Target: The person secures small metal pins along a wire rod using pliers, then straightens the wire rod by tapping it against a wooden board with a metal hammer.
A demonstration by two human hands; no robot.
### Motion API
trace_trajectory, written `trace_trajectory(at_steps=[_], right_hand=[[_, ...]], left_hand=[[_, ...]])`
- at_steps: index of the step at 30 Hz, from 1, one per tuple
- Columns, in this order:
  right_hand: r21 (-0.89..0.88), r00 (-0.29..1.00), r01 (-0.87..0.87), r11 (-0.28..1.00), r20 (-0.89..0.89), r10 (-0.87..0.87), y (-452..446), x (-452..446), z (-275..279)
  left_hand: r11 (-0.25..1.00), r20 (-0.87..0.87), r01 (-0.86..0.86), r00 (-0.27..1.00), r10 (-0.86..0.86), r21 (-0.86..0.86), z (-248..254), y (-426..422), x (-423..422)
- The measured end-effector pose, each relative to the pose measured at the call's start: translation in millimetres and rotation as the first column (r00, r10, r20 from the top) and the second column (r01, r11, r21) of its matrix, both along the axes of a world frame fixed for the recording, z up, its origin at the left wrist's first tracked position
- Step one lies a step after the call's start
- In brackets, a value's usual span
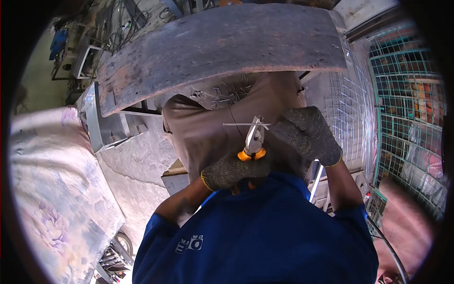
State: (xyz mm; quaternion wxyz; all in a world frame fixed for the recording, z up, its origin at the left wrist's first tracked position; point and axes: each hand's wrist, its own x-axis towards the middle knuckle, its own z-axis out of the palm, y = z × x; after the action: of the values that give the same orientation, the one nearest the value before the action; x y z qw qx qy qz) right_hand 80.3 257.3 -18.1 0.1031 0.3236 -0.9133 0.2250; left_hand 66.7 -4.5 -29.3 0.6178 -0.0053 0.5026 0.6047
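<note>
My left hand (234, 173), in a dark knit glove, is closed around pliers (255, 137) with orange-and-black handles, held over my lap. Across the pliers' jaws lies a thin metal rod (239, 124), nearly level, its free end pointing left. At the rod's other end my right hand (307, 135), gloved the same way, has its fingers drawn together against it. The glove hides the exact grip of those fingertips. Much of the pliers' handles is covered by my left glove.
A worn wooden board (222, 42) spans the space in front of my knees. Several loose metal pieces (231, 92) lie on the floor beneath it. Green wire mesh (406, 109) stands at right; a flowered cloth (56, 199) covers something at left. Cables (123, 35) clutter the far left.
</note>
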Motion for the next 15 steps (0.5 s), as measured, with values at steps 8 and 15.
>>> trace_trajectory(at_steps=[8,15], right_hand=[[-0.057,0.928,0.201,0.978,0.329,-0.172,-14,-3,22],[-0.034,0.955,0.176,0.984,0.247,-0.162,-12,-2,34]], left_hand=[[0.955,-0.387,-0.14,0.922,0.029,-0.261,-19,-11,-8],[0.927,-0.319,-0.369,0.873,0.368,0.06,-42,-26,-20]])
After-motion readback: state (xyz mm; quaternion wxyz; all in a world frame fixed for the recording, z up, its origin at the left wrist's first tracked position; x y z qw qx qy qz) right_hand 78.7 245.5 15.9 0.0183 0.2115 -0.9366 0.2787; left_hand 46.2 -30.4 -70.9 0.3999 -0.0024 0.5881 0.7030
